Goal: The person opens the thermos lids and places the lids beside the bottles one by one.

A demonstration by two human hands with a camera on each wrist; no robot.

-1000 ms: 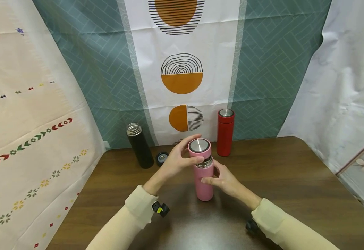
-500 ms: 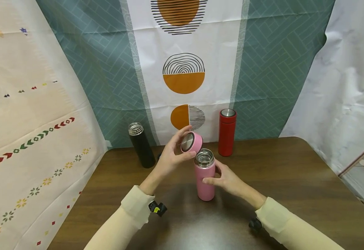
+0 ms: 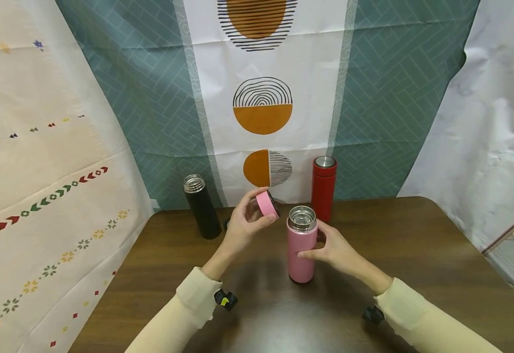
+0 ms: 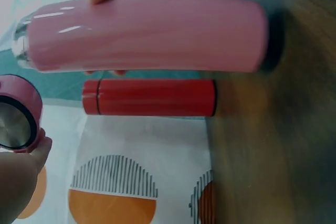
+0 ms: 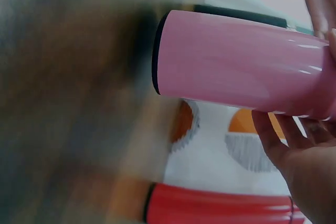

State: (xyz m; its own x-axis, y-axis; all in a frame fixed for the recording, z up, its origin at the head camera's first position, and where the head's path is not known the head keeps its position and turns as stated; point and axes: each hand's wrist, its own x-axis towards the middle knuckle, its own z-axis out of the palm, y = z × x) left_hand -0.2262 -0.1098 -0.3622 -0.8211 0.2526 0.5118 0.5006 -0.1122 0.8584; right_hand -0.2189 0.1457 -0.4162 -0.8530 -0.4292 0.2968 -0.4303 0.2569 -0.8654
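Note:
My left hand (image 3: 240, 226) pinches a pink thermos lid (image 3: 266, 204) between thumb and fingers. The lid is tipped on its side, apart from the bottle and to the left of its mouth. In the left wrist view, the steel top of the lid (image 4: 14, 125) shows at the left edge. My right hand (image 3: 338, 251) grips a pink thermos bottle (image 3: 301, 255) from the right side, thumb across the front. Upright and uncapped, the bottle shows its steel neck. The right wrist view has the fingers (image 5: 273, 137) around its upper part.
A black thermos (image 3: 202, 211), uncapped, stands at the back left of the wooden table (image 3: 389, 245). Its dark lid (image 3: 226, 224) lies beside it, mostly hidden by my left hand. Behind the pink bottle, a capped red thermos (image 3: 324, 191) stands near the back edge, before a patterned cloth (image 3: 384, 122).
The pink lid came off the bottle's neck, moved left and turned in my left hand, its steel top now out of the head view. The bottle shifted slightly right in my right hand.

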